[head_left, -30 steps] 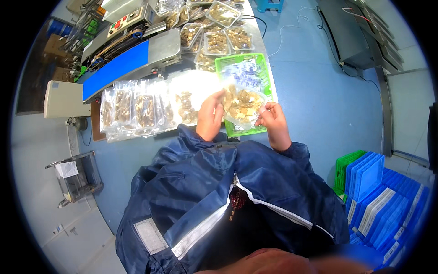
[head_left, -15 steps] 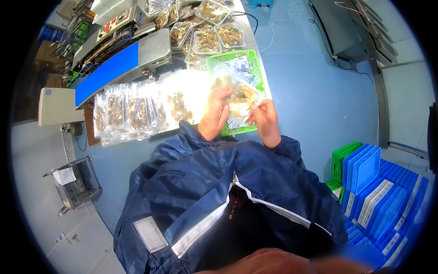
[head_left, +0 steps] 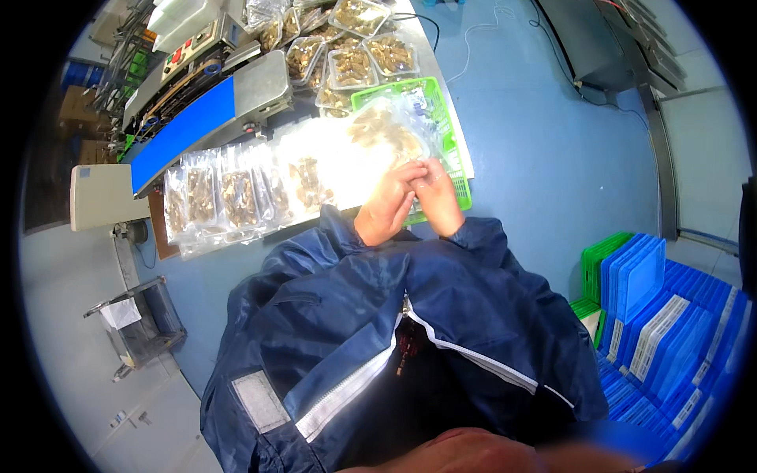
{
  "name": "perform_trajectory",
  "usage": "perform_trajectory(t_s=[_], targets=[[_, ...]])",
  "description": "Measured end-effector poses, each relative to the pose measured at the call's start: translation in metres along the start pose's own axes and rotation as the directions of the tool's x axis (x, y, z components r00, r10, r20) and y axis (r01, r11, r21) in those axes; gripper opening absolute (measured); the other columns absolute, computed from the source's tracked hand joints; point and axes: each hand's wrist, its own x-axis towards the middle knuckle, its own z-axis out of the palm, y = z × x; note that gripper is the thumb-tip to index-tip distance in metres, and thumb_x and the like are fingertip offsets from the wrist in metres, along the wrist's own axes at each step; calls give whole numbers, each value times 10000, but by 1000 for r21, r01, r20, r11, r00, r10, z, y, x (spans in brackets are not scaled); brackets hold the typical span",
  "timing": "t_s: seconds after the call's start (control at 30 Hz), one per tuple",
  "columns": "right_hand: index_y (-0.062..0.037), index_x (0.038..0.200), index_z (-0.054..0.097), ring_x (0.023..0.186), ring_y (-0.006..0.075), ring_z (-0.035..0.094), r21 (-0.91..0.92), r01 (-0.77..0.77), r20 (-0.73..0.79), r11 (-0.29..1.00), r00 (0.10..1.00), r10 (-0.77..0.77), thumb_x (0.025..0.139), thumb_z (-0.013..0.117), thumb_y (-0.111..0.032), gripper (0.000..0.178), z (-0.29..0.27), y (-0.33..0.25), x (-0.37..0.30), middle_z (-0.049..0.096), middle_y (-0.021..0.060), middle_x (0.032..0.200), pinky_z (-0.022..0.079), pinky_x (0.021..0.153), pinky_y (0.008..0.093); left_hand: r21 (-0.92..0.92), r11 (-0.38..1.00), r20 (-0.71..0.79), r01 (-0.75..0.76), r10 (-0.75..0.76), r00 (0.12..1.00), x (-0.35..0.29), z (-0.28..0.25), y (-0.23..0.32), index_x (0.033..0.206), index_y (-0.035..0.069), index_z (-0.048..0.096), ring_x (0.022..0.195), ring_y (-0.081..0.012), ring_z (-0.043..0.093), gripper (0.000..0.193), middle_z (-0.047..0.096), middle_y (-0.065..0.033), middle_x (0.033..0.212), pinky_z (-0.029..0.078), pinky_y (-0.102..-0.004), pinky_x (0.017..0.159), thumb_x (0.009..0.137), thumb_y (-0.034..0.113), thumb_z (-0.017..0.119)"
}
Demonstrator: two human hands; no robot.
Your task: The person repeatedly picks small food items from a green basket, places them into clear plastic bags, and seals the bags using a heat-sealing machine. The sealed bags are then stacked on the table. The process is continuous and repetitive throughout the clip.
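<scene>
In front of me, over a green basket (head_left: 461,177), is a clear plastic bag (head_left: 386,130) with a tray of brownish food pieces in it. Strong glare washes out much of its left side. My left hand (head_left: 386,205) and my right hand (head_left: 438,197) meet at the bag's near edge. Both have their fingers closed there, the fingertips touching or nearly so. To the left on the table, several bagged trays of brown pieces (head_left: 237,193) lie in a row.
Open clear trays of brown pieces (head_left: 351,67) are piled at the back. A machine with a blue belt (head_left: 185,130) stands at the left. Stacked blue crates (head_left: 631,284) and green crates (head_left: 603,264) are on the floor at the right, below a dark cabinet (head_left: 587,43).
The bag has moved up and left over the basket. My right hand has shifted left and come together with my left hand at the bag's near edge.
</scene>
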Motion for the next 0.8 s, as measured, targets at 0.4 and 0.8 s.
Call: perform_trajectory(t_s=[0.4,0.8], targets=[[-12,1052,563,781,167,650,161,97,382,982,911,-153,940,609,-179,207,-54,-65,63,632,76,904,513,660,286,-63,931,-388,358,-354,851,58,-105,-29,1451,-4,240,1273,-284,459,797,411,-178,1437,356,-384,1086,865,211,735],[-51,995,717,922,363,674,-890,152,296,430,909,292,852,595,-330,337,8,118,44,703,193,978,522,814,439,-819,445,-242,363,-841,484,-73,-189,-26,1247,48,570,1144,-189,584,329,628,-58,1215,460,-360,996,935,137,625]])
